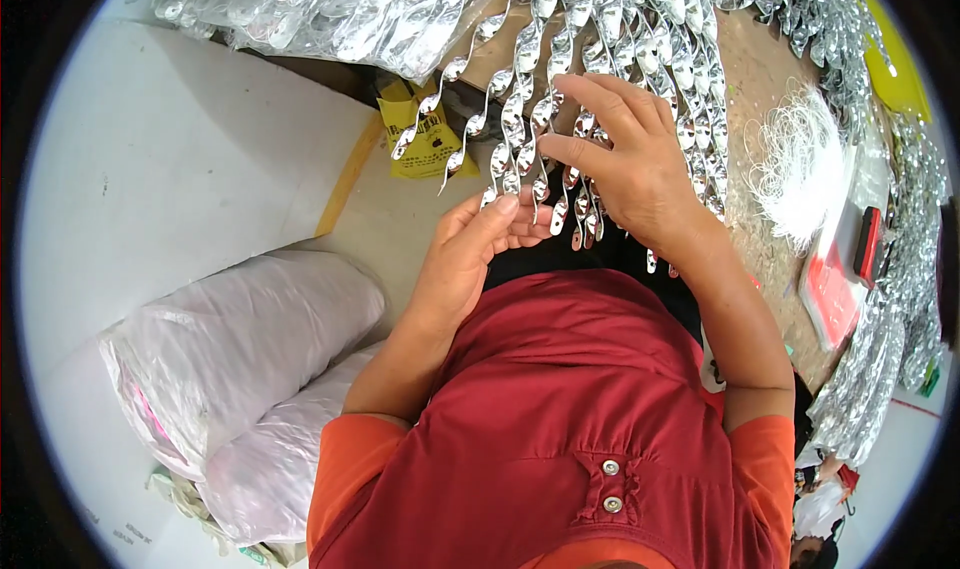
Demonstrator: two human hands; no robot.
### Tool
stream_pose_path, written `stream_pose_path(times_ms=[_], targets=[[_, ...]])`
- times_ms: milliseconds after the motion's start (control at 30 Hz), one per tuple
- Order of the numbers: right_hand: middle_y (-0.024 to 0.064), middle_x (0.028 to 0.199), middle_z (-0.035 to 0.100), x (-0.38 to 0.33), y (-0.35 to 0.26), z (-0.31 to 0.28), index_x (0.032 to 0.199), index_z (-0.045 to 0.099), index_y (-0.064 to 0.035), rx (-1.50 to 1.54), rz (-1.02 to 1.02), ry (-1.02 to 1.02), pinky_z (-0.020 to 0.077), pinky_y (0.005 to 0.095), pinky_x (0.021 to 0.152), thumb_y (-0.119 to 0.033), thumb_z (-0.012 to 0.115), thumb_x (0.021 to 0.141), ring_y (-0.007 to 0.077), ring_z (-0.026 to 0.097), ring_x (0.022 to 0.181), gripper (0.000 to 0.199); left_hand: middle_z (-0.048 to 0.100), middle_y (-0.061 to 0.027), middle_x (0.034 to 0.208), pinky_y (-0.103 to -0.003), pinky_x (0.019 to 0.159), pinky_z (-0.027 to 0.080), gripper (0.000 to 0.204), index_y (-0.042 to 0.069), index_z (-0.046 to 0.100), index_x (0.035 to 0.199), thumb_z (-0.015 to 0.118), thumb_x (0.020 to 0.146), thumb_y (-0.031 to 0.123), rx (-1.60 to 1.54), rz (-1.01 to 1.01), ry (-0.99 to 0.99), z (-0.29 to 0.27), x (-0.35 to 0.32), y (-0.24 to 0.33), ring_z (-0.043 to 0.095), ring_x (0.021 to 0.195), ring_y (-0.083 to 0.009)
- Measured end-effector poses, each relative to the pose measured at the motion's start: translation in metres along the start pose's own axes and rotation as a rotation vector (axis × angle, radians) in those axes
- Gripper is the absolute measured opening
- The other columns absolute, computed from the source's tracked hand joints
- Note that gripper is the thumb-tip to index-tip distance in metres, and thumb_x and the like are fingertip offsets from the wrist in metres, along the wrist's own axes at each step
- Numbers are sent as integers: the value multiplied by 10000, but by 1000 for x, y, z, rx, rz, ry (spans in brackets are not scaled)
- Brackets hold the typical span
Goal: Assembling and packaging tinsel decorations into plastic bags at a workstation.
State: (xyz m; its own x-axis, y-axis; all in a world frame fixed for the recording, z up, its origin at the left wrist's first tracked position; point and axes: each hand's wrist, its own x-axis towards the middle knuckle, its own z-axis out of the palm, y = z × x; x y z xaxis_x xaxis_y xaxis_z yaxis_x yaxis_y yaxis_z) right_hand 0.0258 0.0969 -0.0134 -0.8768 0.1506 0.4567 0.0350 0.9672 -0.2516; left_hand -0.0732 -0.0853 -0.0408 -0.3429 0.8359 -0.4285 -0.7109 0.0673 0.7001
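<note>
1. Head view: silver twisted strips (pixel 513 114) hang over the edge of a brown table (pixel 745 79).
2. Left hand (pixel 468 254) holds strip ends between thumb and fingers.
3. Right hand (pixel 645 174), thumb and forefinger apart, reaches among the strips.

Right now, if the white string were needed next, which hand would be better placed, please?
Probably the right hand: the white string lies on its side, while the left hand is farther, at the silver strips' lower ends.

Silver strips (pixel 513 119) handled at table (pixel 745 69) edge.
Ends pinched by left hand (pixel 468 254); strips met by spread right hand (pixel 640 169); cord (pixel 797 164) piled alongside.
</note>
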Motion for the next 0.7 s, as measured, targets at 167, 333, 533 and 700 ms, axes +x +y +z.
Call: stream_pose_path(times_ms=[167, 333, 533, 700], targets=[[42, 1266, 527, -1, 0, -3, 897, 655, -171, -46, 41, -38, 390, 388, 895, -12, 608, 683, 263, 489, 1156, 271, 630, -126, 1043, -303, 825, 480, 356, -32, 544, 1153, 496, 948, 256, 71, -36, -27, 1, 1, 1, 611, 898, -170], [48, 1265, 526, -1, 2, -5, 876, 636, -158, -83, 32, -29, 382, 390, 897, -7, 608, 696, 262, 489, 1160, 237, 618, -128, 1075, -307, 836, 475, 364, -5, 508, 1199, 514, 940, 250, 111, 14, 6, 0, 0, 3, 606, 932, -183], [52, 1253, 533, -5, 6, -7, 853, 627, -144, -120, 32, -35, 380, 390, 902, -31, 570, 711, 266, 496, 1152, 190, 608, -120, 1077, -322, 834, 485, 291, 15, 485, 1150, 508, 942, 217, 147, 124, 75, 2, 2, 0, 611, 931, -191], [56, 1236, 542, -6, 5, -7, 853, 624, -136, -111, 33, -32, 385, 388, 902, -34, 553, 716, 269, 499, 1147, 185, 599, -81, 1025, -359, 853, 509, 205, 25, 501, 1095, 531, 924, 133, 134, 72, 45, -2, 3, -3, 606, 929, -180]])
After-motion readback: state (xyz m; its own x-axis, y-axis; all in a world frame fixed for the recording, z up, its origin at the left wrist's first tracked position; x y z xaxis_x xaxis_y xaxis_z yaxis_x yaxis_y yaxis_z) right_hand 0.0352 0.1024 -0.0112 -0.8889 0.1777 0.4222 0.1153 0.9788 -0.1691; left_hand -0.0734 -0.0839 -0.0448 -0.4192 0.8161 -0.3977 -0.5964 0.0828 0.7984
